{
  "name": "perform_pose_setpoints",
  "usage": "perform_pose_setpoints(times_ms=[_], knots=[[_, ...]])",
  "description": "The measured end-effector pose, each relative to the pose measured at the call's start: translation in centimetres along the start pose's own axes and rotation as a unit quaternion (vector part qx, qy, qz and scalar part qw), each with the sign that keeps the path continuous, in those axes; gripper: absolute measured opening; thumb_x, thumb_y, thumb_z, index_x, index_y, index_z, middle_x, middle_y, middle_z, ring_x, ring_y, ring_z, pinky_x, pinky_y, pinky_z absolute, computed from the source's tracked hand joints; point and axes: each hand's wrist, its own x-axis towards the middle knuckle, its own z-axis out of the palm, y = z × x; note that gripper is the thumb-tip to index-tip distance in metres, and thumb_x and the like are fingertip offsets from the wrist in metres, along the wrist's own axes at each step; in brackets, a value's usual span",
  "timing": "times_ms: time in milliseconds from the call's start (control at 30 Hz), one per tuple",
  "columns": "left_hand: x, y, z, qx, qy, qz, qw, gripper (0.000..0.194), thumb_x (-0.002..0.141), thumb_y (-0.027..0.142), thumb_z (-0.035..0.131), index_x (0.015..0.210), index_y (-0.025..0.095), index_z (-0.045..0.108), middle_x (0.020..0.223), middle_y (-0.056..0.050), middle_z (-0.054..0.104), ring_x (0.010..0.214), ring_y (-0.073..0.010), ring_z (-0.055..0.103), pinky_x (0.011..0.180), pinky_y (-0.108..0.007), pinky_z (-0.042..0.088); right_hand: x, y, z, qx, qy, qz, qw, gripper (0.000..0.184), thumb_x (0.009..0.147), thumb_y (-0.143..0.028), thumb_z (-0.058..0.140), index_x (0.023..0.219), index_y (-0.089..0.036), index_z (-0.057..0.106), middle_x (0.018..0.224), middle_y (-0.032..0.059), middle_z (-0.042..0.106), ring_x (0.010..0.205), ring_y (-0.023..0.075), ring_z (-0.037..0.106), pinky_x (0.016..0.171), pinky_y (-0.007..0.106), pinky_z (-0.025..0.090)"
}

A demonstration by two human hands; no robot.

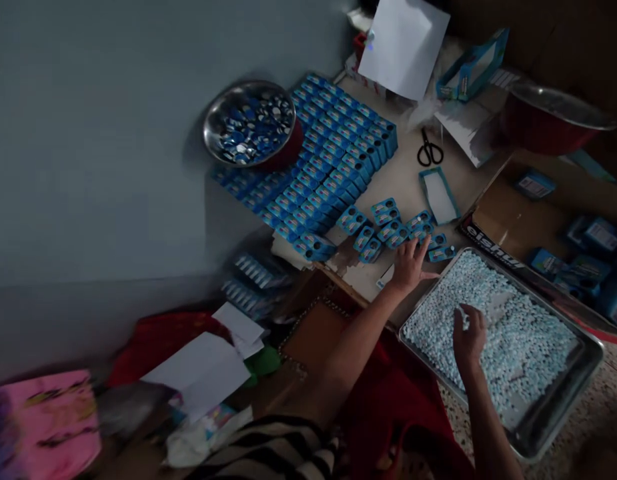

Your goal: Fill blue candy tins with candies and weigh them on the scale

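Observation:
My left hand (408, 267) has its fingers spread at the near edge of a loose group of small blue boxes (391, 230) with dark round holes on top. Its fingertips reach the nearest boxes, and I see nothing held in it. Over a metal tray (585, 363) my right hand (471, 333) is curled, thumb towards fingers, with some pale pellets between them. White and light-blue pellets (528, 333) cover most of the tray. To the left, tight rows of the same blue boxes (333, 150) stand on the table.
A steel bowl (211, 127) of shiny blue-and-silver pieces rests on the box rows. Black scissors (430, 155) and an open blue carton (439, 195) lie on the table. A cardboard box (508, 213) with blue packs stands right, near a red bowl (548, 127).

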Motion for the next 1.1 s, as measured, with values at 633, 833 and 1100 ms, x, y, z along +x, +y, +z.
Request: perform_pose_setpoints(times_ms=[633,833,1100], knots=[[-11.3,-23.7,-5.7,-0.034,-0.13,0.01,0.991,0.027,0.103,0.021,0.053,0.113,0.02,0.078,0.118,-0.018,0.076,0.112,-0.0324,0.072,0.105,-0.052,0.06,-3.0,-15.8,13.5,-0.252,-0.48,-0.036,0.839,0.067,0.12,-0.042,0.033,0.184,-0.023,0.025,0.159,0.0188,0.069,0.128,0.03,0.077,0.099,0.042,0.066],[-11.3,-24.0,-6.0,-0.039,-0.13,0.028,0.99,0.022,0.104,0.024,0.054,0.11,0.021,0.075,0.111,-0.015,0.075,0.11,-0.0314,0.07,0.104,-0.049,0.058,-3.3,-16.3,15.1,-0.286,-0.463,0.007,0.839,0.065,0.12,-0.039,0.038,0.182,-0.025,0.029,0.148,0.019,0.077,0.12,0.0284,0.082,0.095,0.039,0.066],[-9.8,-24.5,-6.9,-0.029,-0.137,0.075,0.987,0.019,0.105,0.032,0.059,0.102,0.022,0.075,0.098,-0.013,0.073,0.1,-0.0316,0.071,0.094,-0.046,0.059,-1.9,-18.3,14.0,-0.281,-0.438,0.027,0.854,0.057,0.117,-0.043,0.05,0.172,-0.029,0.051,0.127,0.0152,0.086,0.105,0.0291,0.086,0.083,0.036,0.065]])
